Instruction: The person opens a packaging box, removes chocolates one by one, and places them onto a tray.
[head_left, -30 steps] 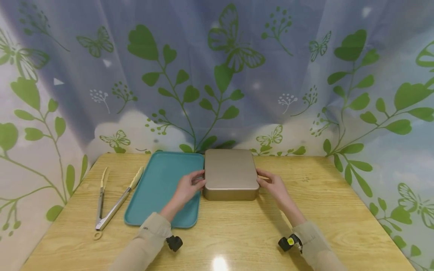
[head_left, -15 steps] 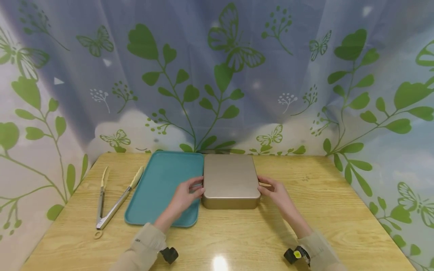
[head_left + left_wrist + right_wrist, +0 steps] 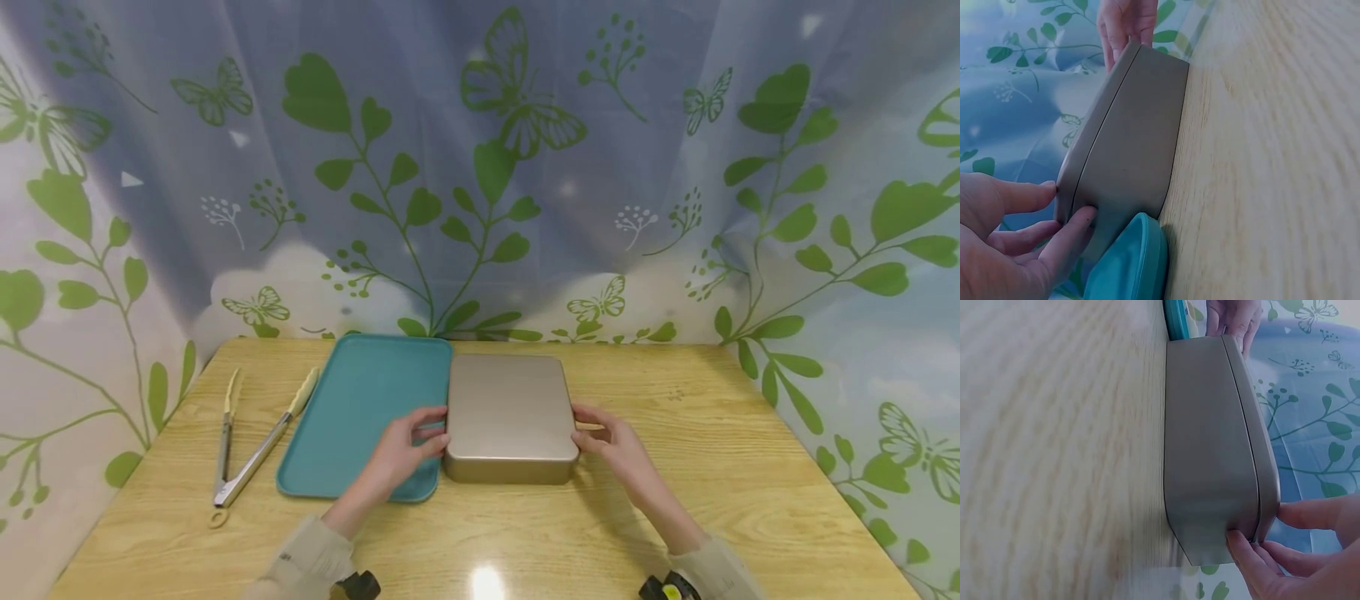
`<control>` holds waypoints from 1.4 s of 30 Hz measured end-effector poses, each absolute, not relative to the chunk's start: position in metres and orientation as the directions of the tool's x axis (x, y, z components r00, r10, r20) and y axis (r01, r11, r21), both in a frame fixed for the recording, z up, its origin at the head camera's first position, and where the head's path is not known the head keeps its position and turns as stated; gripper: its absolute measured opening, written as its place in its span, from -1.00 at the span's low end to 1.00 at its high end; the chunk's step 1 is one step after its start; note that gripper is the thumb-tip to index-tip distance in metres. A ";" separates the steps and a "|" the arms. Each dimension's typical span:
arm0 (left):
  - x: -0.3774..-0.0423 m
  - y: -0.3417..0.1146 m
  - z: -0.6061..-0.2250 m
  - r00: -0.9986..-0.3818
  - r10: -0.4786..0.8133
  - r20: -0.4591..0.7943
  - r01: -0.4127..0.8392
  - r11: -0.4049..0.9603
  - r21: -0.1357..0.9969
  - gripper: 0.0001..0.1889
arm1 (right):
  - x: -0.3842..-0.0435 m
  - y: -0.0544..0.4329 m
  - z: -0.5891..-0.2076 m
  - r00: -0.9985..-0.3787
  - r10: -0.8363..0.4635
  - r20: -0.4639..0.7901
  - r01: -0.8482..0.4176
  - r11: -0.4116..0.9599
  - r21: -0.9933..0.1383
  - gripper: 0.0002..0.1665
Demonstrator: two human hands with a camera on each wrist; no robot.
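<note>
A brownish-gold metal tin [image 3: 512, 408] with its lid on sits between both hands, just right of a teal tray. From the left, my left hand [image 3: 401, 454] grips its side near the front, fingers and thumb at the lid seam. My right hand [image 3: 617, 446] holds the opposite side the same way. In the left wrist view, the left thumb and fingertips touch the tin [image 3: 1125, 137] around its lid edge. The right wrist view has the fingers of the right hand [image 3: 1310, 550] bent at the tin's near corner. Its contents are hidden.
The teal tray [image 3: 367, 400] lies flat on the wooden table [image 3: 750, 467], its right edge against the tin. Farther left, spread metal tongs [image 3: 255, 462] with cream tips rest on the wood. A butterfly-and-leaf patterned curtain [image 3: 517, 208] closes off the back and sides.
Both hands have drawn the tin from the back of the table toward the person, keeping their hold on its sides. The tray and tongs stay where they were.
</note>
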State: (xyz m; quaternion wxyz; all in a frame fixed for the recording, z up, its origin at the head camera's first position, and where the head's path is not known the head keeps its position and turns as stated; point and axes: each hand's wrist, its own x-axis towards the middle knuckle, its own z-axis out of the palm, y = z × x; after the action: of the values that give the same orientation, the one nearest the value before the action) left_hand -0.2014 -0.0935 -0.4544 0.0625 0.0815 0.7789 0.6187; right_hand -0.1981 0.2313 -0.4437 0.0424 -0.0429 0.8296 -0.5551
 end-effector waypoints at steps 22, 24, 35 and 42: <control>-0.205 -0.103 -0.446 -0.970 0.242 -0.023 0.026 0.198 0.980 -0.54 | -0.212 0.237 -0.433 -0.978 -0.174 -0.118 0.052 0.346 -0.937 -0.36; -0.210 -0.100 -0.446 -0.977 0.211 -0.032 0.008 0.186 0.983 -0.55 | -0.219 0.237 -0.433 -0.980 -0.157 -0.121 0.063 0.334 -0.941 -0.37; -0.226 -0.092 -0.452 -0.988 0.151 -0.042 -0.023 0.126 0.992 -0.61 | -0.236 0.234 -0.437 -0.979 -0.094 -0.180 0.142 0.322 -0.936 -0.43; -0.228 -0.091 -0.453 -0.991 0.127 -0.040 -0.023 0.133 0.991 -0.64 | -0.236 0.232 -0.436 -0.980 -0.103 -0.171 0.131 0.318 -0.939 -0.42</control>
State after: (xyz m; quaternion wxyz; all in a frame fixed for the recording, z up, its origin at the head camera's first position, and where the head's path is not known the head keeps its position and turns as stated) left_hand -0.2277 -0.0906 -0.4528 0.0572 0.0347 0.7505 0.6575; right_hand -0.2363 0.2316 -0.4363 0.1000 0.0088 0.8055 -0.5841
